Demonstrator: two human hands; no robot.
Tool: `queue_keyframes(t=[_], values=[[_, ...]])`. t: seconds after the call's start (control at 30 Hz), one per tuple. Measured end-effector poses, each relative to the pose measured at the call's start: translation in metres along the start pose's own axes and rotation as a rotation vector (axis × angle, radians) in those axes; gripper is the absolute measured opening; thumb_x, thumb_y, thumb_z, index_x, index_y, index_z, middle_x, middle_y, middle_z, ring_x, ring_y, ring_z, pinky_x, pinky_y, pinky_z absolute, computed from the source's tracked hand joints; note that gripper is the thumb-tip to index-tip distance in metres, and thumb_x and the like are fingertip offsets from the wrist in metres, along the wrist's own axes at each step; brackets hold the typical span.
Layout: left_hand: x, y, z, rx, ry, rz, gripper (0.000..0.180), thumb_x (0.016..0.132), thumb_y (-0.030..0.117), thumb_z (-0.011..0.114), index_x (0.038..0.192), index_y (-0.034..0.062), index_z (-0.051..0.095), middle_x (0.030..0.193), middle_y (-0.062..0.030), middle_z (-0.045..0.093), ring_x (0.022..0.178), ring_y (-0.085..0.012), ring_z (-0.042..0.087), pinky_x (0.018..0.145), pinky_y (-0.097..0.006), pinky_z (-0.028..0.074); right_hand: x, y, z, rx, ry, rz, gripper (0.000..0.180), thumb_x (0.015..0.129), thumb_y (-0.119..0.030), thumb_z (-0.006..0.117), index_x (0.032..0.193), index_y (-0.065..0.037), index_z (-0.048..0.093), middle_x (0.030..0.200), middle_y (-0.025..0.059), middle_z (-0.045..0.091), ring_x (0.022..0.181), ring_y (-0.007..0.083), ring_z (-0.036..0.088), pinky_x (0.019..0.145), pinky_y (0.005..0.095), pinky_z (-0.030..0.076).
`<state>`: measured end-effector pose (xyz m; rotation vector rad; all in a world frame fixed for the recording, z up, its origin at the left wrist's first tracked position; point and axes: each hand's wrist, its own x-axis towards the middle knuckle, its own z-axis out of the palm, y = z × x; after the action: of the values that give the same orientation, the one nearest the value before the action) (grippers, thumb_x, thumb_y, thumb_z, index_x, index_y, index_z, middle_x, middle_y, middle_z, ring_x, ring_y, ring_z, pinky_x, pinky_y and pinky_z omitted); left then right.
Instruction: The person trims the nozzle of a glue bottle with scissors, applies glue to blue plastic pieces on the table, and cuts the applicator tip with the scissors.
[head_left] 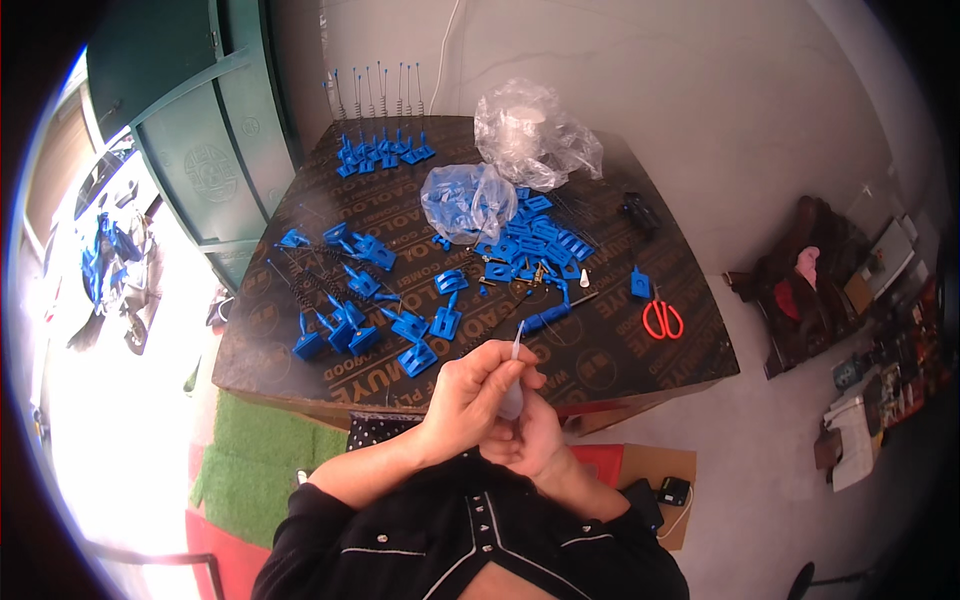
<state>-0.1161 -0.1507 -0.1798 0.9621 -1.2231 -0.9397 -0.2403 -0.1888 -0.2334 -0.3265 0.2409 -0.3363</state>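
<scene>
In front of my chest, at the table's near edge, I hold a small translucent squeeze bottle [511,402] with a long thin nozzle pointing up. My left hand [468,396] is closed, its thumb and fingers pinching the bottle around the base of the nozzle. Beneath it, the curled fingers of my right hand [530,432] wrap the bottle's body and hide part of it. Just beyond the nozzle lies a blue-handled screwdriver [545,318]. A small white cone-shaped cap [584,278] stands farther off, beside a heap of blue plastic parts [535,240].
Blue clips with springs [345,325] lie at the table's left; several stand upright at the back left [385,150]. A clear bag of blue parts [468,203] and a crumpled plastic bag [540,135] sit behind. Red-handled scissors [662,320] rest at right.
</scene>
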Motion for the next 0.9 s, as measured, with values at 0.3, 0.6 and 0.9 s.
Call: queue_keyframes(t=[0.3,0.6,0.9], values=[[-0.006,0.000,-0.012,0.234,-0.010,0.111,0.016,0.100,0.006,0.047,0.109,0.0007,0.058,0.079,-0.0034,0.062,0.067,-0.0077,0.058,0.060,-0.023,0.048,-0.055,-0.046,-0.001,-1.118,0.458,-0.682,0.021,0.097,-0.016,0.050,0.101,0.000,0.064,0.060,0.0016,0.057,0.043,0.0022,0.041,0.039,0.0175,0.031],[-0.003,0.000,-0.009,-0.015,-0.170,-0.126,0.024,0.101,0.008,0.043,0.124,0.0008,0.048,0.079,-0.0035,0.061,0.063,-0.0069,0.055,0.057,-0.021,0.045,-0.064,-0.200,-0.069,-2.226,1.341,-0.832,0.017,0.085,-0.001,0.058,0.100,0.005,0.060,0.097,0.0236,0.061,0.094,0.0401,0.060,0.084,0.0450,0.049],[0.000,0.006,-0.016,-0.323,-0.253,-0.210,0.028,0.102,0.016,0.047,0.126,0.0019,0.048,0.077,-0.0089,0.061,0.063,-0.0119,0.057,0.059,-0.022,0.046,-0.060,-0.236,-0.075,-2.308,1.441,-0.328,0.020,0.082,-0.004,0.059,0.097,0.010,0.056,0.091,0.0333,0.064,0.090,0.0449,0.064,0.081,0.0497,0.052]])
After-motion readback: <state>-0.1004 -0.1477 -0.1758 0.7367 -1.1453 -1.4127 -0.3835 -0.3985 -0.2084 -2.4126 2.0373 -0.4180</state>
